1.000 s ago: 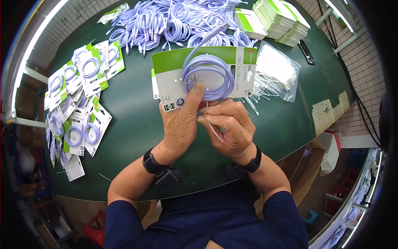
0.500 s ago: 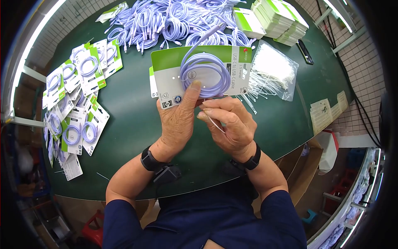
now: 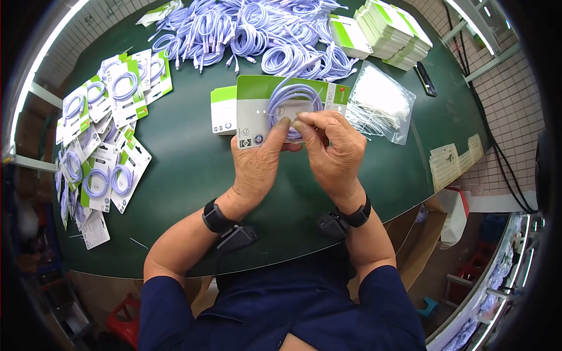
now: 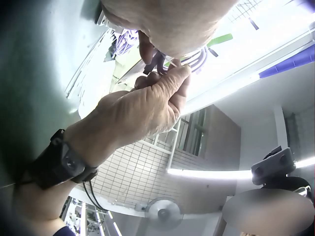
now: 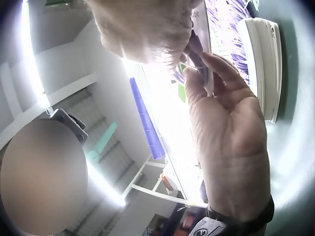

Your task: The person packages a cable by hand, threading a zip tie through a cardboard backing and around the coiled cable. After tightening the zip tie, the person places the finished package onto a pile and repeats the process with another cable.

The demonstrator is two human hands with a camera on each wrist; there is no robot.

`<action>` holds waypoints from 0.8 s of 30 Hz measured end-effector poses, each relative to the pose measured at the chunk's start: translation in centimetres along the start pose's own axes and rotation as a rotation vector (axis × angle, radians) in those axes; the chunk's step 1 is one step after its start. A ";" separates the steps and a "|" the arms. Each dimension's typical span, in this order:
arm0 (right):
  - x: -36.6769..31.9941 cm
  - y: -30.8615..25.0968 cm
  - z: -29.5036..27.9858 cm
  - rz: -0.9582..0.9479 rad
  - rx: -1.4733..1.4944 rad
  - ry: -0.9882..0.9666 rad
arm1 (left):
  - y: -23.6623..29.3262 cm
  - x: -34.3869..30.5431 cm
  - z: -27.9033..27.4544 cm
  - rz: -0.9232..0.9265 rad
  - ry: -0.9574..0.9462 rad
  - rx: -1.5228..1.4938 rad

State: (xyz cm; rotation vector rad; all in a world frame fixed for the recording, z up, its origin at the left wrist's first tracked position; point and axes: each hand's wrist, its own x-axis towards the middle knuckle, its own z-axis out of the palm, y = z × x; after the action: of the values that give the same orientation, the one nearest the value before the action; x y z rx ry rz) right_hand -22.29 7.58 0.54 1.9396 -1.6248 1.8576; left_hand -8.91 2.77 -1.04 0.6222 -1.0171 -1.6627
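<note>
In the head view my left hand (image 3: pixel 257 167) grips a green-and-white packaging card (image 3: pixel 250 111), its thumb pressing the lower part of a coiled lilac USB-C cable (image 3: pixel 295 89) against the card's face. My right hand (image 3: pixel 336 155) is at the coil's lower right, thumb and forefinger pinched together over the card. A thin white cable tie (image 4: pixel 170 62) shows between the fingers in the left wrist view; most of it is hidden. In the right wrist view the left hand (image 5: pixel 231 123) holds the cable from below, thumb and fingers on either side of it.
Finished cards with coils (image 3: pixel 96 146) lie piled at left. Loose lilac cables (image 3: pixel 246 35) heap at the back, beside stacked blank cards (image 3: pixel 386 29). A small card stack (image 3: pixel 223 111) sits behind the held card. A bag of white ties (image 3: pixel 383 102) and a black cutter (image 3: pixel 426 79) lie at right.
The right hand has risen from below the card's lower edge to over the coil, bringing the tie's end up. The held card has shifted slightly right, exposing more of the card stack behind.
</note>
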 end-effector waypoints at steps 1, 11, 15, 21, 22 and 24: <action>0.1 0.1 -0.1 0.002 0.001 -0.006 | 0.0 0.0 0.0 0.002 -0.001 -0.010; 0.8 0.5 -0.7 -0.370 -0.272 -0.023 | 0.1 0.1 -0.1 0.011 -0.025 -0.001; 0.5 0.1 -1.3 -0.417 -0.231 -0.059 | 0.9 -0.2 0.5 -0.006 0.015 -0.043; -0.4 -0.7 -1.8 -0.441 -0.155 -0.079 | 1.7 -0.4 0.8 0.038 0.011 -0.041; -0.5 -0.7 -1.8 -0.446 -0.143 -0.072 | 1.8 -0.6 0.9 0.032 0.008 -0.054; -0.6 -0.6 -1.9 -0.457 -0.118 -0.057 | 1.8 -0.7 0.9 0.026 0.007 -0.068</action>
State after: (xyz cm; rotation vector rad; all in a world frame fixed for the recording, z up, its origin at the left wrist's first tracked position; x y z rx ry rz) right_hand -23.11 9.40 1.03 2.1023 -1.1381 1.5088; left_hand -8.52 3.53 0.90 0.5666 -0.9559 -1.6644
